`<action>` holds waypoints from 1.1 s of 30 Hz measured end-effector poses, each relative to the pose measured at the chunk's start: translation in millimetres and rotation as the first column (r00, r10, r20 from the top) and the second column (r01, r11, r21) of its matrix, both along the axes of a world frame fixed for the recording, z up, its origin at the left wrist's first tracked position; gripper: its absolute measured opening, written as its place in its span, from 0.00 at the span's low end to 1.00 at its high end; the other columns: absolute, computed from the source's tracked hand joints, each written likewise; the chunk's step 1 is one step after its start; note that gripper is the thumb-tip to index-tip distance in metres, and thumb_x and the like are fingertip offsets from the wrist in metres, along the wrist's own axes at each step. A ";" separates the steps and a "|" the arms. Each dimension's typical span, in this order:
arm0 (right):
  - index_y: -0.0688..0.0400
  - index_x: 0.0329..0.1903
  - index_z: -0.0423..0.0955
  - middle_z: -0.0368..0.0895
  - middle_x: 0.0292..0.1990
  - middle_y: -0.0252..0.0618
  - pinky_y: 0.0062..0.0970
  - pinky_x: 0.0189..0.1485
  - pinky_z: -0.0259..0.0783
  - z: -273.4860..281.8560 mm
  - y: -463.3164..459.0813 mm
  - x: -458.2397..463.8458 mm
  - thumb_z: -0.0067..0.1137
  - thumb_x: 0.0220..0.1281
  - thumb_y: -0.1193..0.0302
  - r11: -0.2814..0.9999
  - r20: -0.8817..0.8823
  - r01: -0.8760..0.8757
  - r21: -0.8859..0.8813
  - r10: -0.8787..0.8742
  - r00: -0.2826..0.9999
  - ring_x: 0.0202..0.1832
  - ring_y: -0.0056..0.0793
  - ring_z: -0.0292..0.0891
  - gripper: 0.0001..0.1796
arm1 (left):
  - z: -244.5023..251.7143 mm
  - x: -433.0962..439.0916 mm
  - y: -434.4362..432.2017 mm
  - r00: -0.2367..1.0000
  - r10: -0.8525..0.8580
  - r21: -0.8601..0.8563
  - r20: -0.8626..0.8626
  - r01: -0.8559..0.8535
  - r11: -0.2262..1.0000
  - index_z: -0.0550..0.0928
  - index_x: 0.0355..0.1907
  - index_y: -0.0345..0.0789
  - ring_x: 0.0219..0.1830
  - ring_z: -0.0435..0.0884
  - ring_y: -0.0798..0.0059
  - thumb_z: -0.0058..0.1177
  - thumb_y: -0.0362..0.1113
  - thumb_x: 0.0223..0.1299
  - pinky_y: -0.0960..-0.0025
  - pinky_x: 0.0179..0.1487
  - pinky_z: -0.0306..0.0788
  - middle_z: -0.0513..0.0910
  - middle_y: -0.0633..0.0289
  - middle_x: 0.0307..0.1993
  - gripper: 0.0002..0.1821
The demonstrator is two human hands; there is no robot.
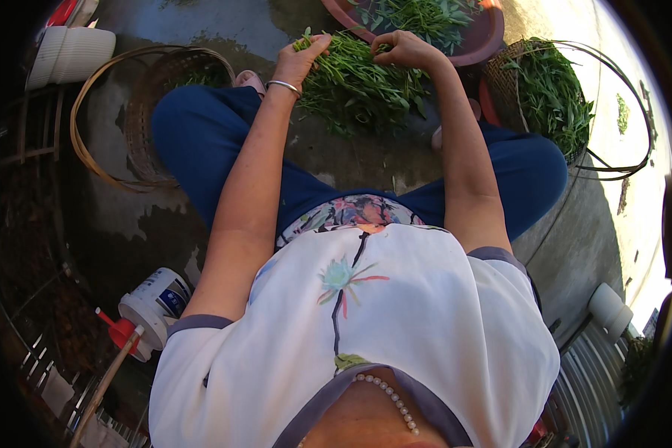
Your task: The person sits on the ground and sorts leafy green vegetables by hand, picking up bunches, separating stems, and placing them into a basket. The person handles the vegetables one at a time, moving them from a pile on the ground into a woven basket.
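Observation:
My left hand [302, 59], with a metal bangle at its wrist, grips a bunch of long-stemmed leafy greens [364, 92] by the stem ends. The greens spread low over the wet concrete floor between my feet, leaves towards the right. At the bunch's upper right edge, my right hand [407, 50] has its thumb and fingers curled in and pinches a few stems. Just beyond it stands a reddish plastic basin [484, 39] with more cut greens [420, 19] inside.
Beside my right knee is a woven bamboo basket [507, 64] heaped with greens, its hoop handle reaching outwards. Another bamboo basket [140, 120] by my left knee holds a few leaves. A white plastic bucket [154, 294] and a red plastic dipper [123, 333] lie behind my left elbow.

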State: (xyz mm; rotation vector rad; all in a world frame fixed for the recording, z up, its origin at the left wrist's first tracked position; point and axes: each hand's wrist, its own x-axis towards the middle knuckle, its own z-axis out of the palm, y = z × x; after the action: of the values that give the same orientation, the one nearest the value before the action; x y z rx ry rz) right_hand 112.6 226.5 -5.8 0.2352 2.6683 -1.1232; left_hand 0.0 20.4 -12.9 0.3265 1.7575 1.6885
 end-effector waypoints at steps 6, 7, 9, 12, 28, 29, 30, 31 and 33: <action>0.52 0.35 0.77 0.76 0.22 0.33 0.28 0.31 0.69 -1.9 -0.2 -2.1 0.61 0.48 0.64 0.997 0.001 -0.053 0.053 0.053 0.999 0.25 0.23 0.73 0.11 | -3.8 -0.8 -0.3 1.000 -0.010 0.020 0.000 0.010 1.000 0.82 0.33 0.40 0.33 0.72 0.83 0.63 0.44 0.45 0.75 0.30 0.64 0.80 0.70 0.28 0.14; 0.52 0.35 0.77 0.76 0.22 0.33 0.29 0.31 0.69 -2.9 0.1 -2.3 0.61 0.47 0.64 0.995 -0.009 -0.066 0.071 0.067 0.998 0.25 0.23 0.73 0.11 | -3.2 -0.6 -0.2 1.000 -0.009 0.014 -0.015 0.010 1.000 0.82 0.33 0.40 0.33 0.73 0.83 0.63 0.44 0.46 0.75 0.30 0.64 0.80 0.69 0.28 0.14; 0.51 0.35 0.77 0.76 0.22 0.33 0.29 0.32 0.69 -5.7 1.8 -3.6 0.61 0.47 0.64 0.990 -0.026 -0.092 0.106 0.096 0.995 0.26 0.23 0.73 0.11 | -2.4 -0.3 0.4 0.999 -0.010 0.001 -0.044 0.010 1.000 0.82 0.33 0.39 0.33 0.73 0.83 0.63 0.44 0.46 0.76 0.30 0.64 0.80 0.69 0.29 0.13; 0.51 0.35 0.77 0.76 0.22 0.34 0.30 0.31 0.69 -5.9 1.3 -5.3 0.61 0.47 0.65 0.983 -0.051 -0.115 0.143 0.123 0.991 0.25 0.24 0.73 0.11 | -4.0 -1.8 0.6 0.999 -0.015 -0.003 -0.039 0.015 1.000 0.82 0.33 0.39 0.33 0.74 0.82 0.63 0.44 0.46 0.76 0.31 0.65 0.80 0.68 0.28 0.13; 0.47 0.38 0.80 0.78 0.25 0.38 0.29 0.38 0.70 5.4 -27.5 -25.6 0.58 0.49 0.60 0.999 -0.154 0.041 -0.023 -0.044 0.987 0.30 0.25 0.75 0.13 | -8.9 0.2 -0.1 0.999 -0.038 0.066 -0.031 0.040 0.997 0.82 0.33 0.39 0.33 0.74 0.82 0.59 0.41 0.50 0.73 0.33 0.65 0.80 0.68 0.31 0.10; 0.47 0.38 0.79 0.78 0.25 0.38 0.29 0.38 0.70 2.3 -29.5 -27.0 0.58 0.48 0.60 0.999 -0.153 0.039 -0.022 -0.042 0.987 0.31 0.25 0.75 0.13 | -9.0 -0.3 -0.8 0.999 -0.037 0.066 -0.035 0.040 0.997 0.82 0.34 0.39 0.33 0.74 0.81 0.59 0.41 0.50 0.73 0.33 0.65 0.80 0.68 0.31 0.10; 0.47 0.38 0.79 0.78 0.25 0.38 0.29 0.38 0.70 3.2 -30.5 -26.9 0.58 0.48 0.60 0.999 -0.138 0.045 -0.030 -0.049 0.989 0.31 0.26 0.75 0.13 | -9.6 -0.4 -0.5 0.999 -0.040 0.070 -0.036 0.043 0.997 0.82 0.34 0.39 0.34 0.74 0.81 0.59 0.41 0.50 0.73 0.33 0.65 0.80 0.68 0.31 0.10; 0.48 0.38 0.79 0.78 0.25 0.38 0.29 0.38 0.70 4.2 -31.3 -26.6 0.58 0.48 0.60 0.998 -0.123 0.051 -0.039 -0.055 0.991 0.30 0.26 0.75 0.13 | -10.5 -0.9 -0.4 0.999 -0.041 0.078 -0.036 0.043 0.996 0.82 0.34 0.39 0.33 0.74 0.82 0.59 0.41 0.50 0.74 0.33 0.65 0.80 0.68 0.31 0.10; 0.48 0.38 0.79 0.78 0.25 0.37 0.28 0.38 0.69 7.1 -31.9 -25.7 0.58 0.48 0.60 0.997 -0.112 0.052 -0.053 -0.057 0.992 0.30 0.26 0.75 0.14 | -10.8 -1.3 -0.3 0.998 -0.041 0.094 -0.036 0.044 0.995 0.81 0.34 0.38 0.33 0.74 0.82 0.59 0.41 0.50 0.74 0.33 0.65 0.80 0.68 0.31 0.11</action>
State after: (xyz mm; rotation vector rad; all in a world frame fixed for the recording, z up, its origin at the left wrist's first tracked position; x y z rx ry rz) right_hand 86.8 194.6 1.3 0.2434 2.7435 -1.2547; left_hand -1.3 20.2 -23.6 0.4352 1.6858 1.7489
